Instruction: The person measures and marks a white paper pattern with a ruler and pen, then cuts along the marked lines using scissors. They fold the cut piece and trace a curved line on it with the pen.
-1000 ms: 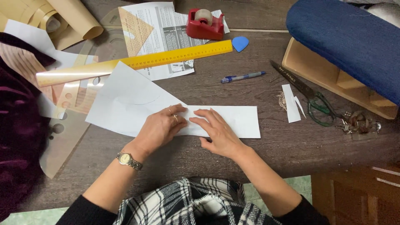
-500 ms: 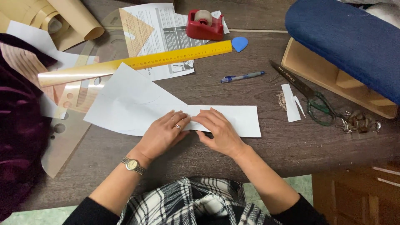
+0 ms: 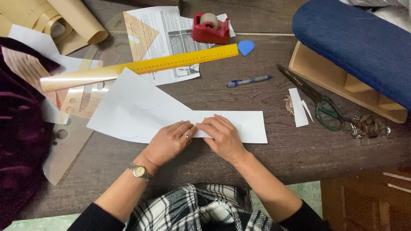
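Observation:
A folded white paper (image 3: pixel 141 107) lies across the middle of the dark wooden table (image 3: pixel 274 158). My left hand (image 3: pixel 169 141), with a ring and a wristwatch, presses flat on the paper's near edge. Beside it, my right hand (image 3: pixel 222 137) also rests on the paper, fingertips meeting those of the left at the fold. Both hands lie flat and grasp nothing.
A yellow ruler (image 3: pixel 141 67), a red tape dispenser (image 3: pixel 209 28), a blue pen (image 3: pixel 249 80) and printed sheets (image 3: pixel 171 30) lie behind the paper. Scissors (image 3: pixel 317 100) and paper scraps (image 3: pixel 297 107) sit right, near a blue padded board (image 3: pixel 355 42). Dark red velvet fabric (image 3: pixel 19 141) lies left.
Both hands have slid slightly along the paper's near edge and now meet at the fold. The paper has shifted a little under them.

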